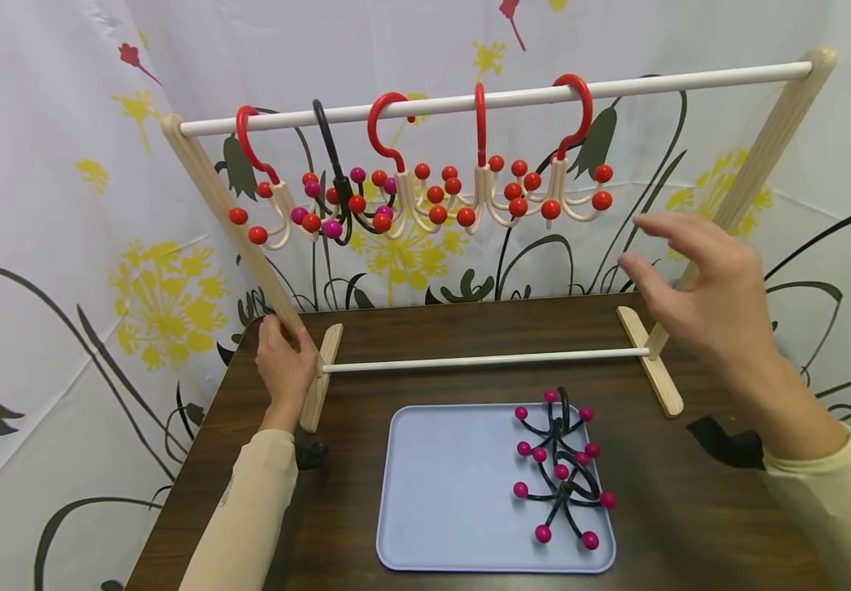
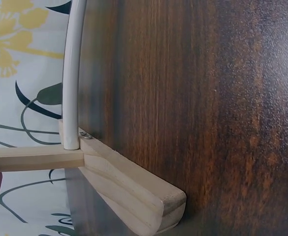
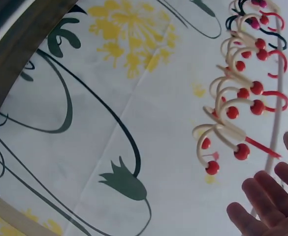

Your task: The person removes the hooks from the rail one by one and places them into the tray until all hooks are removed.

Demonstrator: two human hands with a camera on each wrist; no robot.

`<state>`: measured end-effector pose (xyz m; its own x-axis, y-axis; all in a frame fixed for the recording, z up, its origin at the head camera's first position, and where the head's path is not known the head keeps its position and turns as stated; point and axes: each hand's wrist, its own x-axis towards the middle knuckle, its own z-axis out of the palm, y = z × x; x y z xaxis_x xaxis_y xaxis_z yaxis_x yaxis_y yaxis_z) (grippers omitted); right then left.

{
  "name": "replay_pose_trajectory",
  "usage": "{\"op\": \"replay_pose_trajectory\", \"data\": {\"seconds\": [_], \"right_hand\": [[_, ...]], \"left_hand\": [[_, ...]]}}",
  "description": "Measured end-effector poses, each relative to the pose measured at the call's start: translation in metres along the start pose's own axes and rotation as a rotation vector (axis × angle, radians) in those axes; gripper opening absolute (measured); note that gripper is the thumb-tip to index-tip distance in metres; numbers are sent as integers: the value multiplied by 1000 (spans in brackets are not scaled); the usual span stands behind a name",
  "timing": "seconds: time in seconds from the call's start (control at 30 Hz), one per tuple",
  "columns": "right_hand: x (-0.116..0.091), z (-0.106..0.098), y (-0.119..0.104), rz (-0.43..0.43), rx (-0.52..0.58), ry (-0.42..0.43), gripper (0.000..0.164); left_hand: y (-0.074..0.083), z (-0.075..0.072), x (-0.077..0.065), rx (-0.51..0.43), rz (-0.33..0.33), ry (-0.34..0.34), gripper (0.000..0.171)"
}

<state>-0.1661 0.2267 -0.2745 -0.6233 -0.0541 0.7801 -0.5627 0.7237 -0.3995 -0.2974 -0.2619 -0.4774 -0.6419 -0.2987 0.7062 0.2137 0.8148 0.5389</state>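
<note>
A wooden rack with a white top rod (image 1: 440,105) stands on the table. My left hand (image 1: 286,365) grips its left post (image 1: 229,234) low down, near the foot; one fingertip shows beside the post in the left wrist view. My right hand (image 1: 720,295) is raised in the air in front of the right post, fingers apart and holding nothing. From the rod hang several red-hooked hangers (image 1: 573,115) with cream arms and red ball tips. Among them hangs a black hanger (image 1: 327,135) with magenta balls. The right wrist view shows my fingers (image 3: 262,201) near the rightmost red hanger (image 3: 227,135).
Two black hangers with magenta balls, one farther back (image 1: 556,427) and one nearer (image 1: 564,492), lie on the right side of a pale blue tray (image 1: 440,492). A white lower rod (image 1: 484,360) joins the rack's feet. Behind hangs a flower-print curtain (image 1: 63,328).
</note>
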Motion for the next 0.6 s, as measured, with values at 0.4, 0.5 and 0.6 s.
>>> {"op": "replay_pose_trajectory", "data": {"seconds": [0.4,0.5,0.6], "right_hand": [[67,17,9,254,120,-176,45],[77,24,8,293,144,-211,47],[84,32,10,327,145,-232,48]], "left_hand": [[0,-1,0,-9,-4,-8,18],[0,-1,0,-10,-3,-4,18],[0,0,0,-6,-2,0,18]]}}
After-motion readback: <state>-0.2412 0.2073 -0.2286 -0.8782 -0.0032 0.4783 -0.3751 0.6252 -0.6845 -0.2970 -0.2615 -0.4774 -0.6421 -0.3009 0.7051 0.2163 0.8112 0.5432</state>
